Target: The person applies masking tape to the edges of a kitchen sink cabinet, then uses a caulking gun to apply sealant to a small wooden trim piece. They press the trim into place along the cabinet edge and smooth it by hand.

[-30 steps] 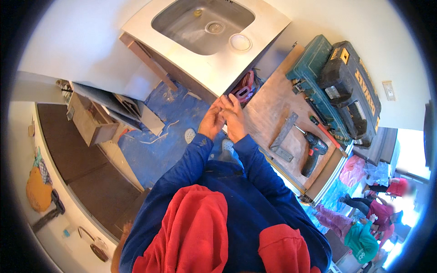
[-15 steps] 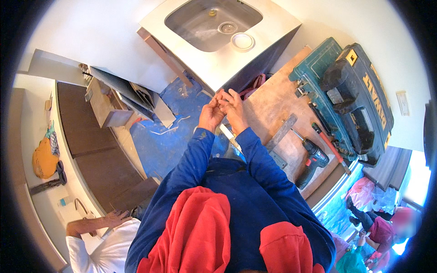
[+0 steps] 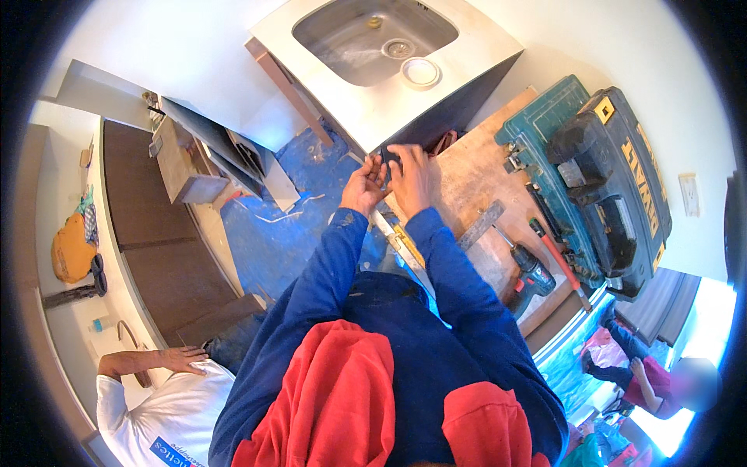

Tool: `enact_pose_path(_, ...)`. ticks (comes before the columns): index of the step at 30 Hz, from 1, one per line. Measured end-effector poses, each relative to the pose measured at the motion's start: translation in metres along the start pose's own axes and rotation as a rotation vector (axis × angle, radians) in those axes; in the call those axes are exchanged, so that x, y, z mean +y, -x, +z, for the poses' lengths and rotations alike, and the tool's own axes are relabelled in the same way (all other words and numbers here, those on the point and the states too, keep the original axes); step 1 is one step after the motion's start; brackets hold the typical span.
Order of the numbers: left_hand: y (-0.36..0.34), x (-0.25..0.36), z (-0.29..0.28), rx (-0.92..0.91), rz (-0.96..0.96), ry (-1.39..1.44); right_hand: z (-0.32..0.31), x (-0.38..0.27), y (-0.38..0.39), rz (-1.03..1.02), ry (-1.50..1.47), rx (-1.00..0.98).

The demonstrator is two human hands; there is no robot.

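Observation:
My left hand [image 3: 364,187] and my right hand [image 3: 410,180] are close together near the front corner of the sink counter [image 3: 372,117]. The left fingers are curled and pressed together. Beside them, the right fingers bend over toward the left fingertips. Something small and dark shows between the fingertips, too small and covered to name. Below the hands, between my forearms, lies a long pale strip with a yellow part [image 3: 406,247]; its lower end is hidden by my right sleeve and body.
On the wooden board [image 3: 467,183] to the right lie a cordless drill [image 3: 533,268], a red-handled tool [image 3: 556,257] and a flat bar [image 3: 481,224]. A green case [image 3: 537,140] and a black case [image 3: 622,179] stand beyond. A person in a white shirt [image 3: 167,409] is at lower left.
My right hand has turned, its fingers now bending over more. More of the yellow part shows between my forearms. The person at lower left has shifted, and the view has moved slightly.

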State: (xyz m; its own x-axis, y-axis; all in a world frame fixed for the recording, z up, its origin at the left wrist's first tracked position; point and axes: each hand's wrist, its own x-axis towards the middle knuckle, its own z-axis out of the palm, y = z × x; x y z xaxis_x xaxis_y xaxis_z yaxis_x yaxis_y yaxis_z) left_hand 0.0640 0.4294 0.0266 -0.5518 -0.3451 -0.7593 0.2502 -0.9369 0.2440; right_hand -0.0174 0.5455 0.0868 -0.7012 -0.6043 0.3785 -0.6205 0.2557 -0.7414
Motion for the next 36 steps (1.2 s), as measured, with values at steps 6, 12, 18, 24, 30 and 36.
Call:
enact_pose_path(6,0.002,0.000,0.005,0.031,-0.003,0.008,0.000,0.008,-0.057,-0.304,0.224,-0.200)
enact_pose_path(12,-0.006,-0.013,-0.002,-0.154,0.043,0.044,0.013,0.013,-0.075,-0.369,0.362,-0.341)
enact_pose_path(18,-0.029,-0.024,-0.016,-0.190,-0.003,0.151,0.015,0.015,-0.085,-0.370,0.318,-0.352)
enact_pose_path(24,-0.040,-0.029,-0.020,-0.237,-0.035,0.244,0.009,0.006,-0.091,-0.356,0.276,-0.442)
enact_pose_path(30,-0.021,-0.025,-0.004,-0.133,-0.056,0.256,0.009,-0.001,-0.093,-0.326,0.242,-0.460)
enact_pose_path(36,-0.015,-0.023,-0.004,-0.191,-0.051,0.317,0.013,-0.003,-0.092,-0.318,0.235,-0.453)
